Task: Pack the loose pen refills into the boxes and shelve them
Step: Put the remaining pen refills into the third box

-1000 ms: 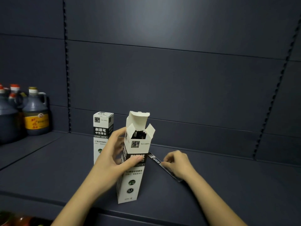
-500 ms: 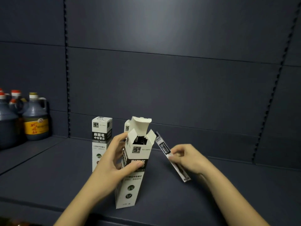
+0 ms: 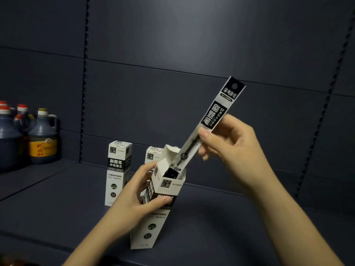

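Two closed boxes [image 3: 117,172] stand shelved behind the open box [image 3: 159,204]; left grip [image 3: 134,198] clasps it, right grip [image 3: 228,139] pinches a refill [image 3: 211,120] entering; closing remains.

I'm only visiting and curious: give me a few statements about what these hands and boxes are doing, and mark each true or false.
1. The right hand pinches a packaged refill whose lower end is at the open box mouth. True.
2. The left hand lies flat on the shelf. False: it grips the open box.
3. Two closed boxes, one and another, stand behind the open one. True.
4. The open box lies on its side. False: it stands, slightly tilted.
5. Bottles stand at the far left. True.
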A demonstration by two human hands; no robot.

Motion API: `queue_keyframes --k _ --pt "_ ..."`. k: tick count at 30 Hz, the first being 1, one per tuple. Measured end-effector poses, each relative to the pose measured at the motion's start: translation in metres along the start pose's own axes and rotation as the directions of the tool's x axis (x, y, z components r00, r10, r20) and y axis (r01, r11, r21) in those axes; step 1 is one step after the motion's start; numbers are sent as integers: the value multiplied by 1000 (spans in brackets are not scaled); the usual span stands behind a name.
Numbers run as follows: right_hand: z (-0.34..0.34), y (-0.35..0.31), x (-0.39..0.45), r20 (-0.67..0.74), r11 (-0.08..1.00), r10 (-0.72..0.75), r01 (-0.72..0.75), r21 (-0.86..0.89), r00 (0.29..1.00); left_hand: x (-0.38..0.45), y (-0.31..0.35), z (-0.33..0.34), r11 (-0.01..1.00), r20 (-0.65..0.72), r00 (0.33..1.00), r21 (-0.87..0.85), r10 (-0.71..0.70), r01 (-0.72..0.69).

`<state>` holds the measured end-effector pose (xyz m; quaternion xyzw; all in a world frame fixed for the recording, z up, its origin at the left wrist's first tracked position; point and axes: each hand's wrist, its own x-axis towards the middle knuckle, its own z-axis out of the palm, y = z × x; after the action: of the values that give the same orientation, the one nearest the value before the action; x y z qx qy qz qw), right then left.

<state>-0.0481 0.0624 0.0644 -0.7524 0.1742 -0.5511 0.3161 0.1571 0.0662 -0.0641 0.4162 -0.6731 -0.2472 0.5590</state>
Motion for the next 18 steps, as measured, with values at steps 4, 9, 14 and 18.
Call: queue_keyframes --k 4,9,14,18 --pt "8 14 0 -35 997 -11 8 -78 999 -1 -3 -2 1000 -5 1000 -9 -16 16" --pt "16 34 -4 12 962 55 -50 -270 998 -2 -4 -3 1000 -18 1000 -16 -15 15" --pt "23 43 -12 29 863 43 -22 -505 999 -2 -4 -3 1000 -19 1000 -28 -4 4" --pt "27 32 -14 158 774 60 54 -631 986 -1 -5 -1 999 1 1000 -33 9 -9"
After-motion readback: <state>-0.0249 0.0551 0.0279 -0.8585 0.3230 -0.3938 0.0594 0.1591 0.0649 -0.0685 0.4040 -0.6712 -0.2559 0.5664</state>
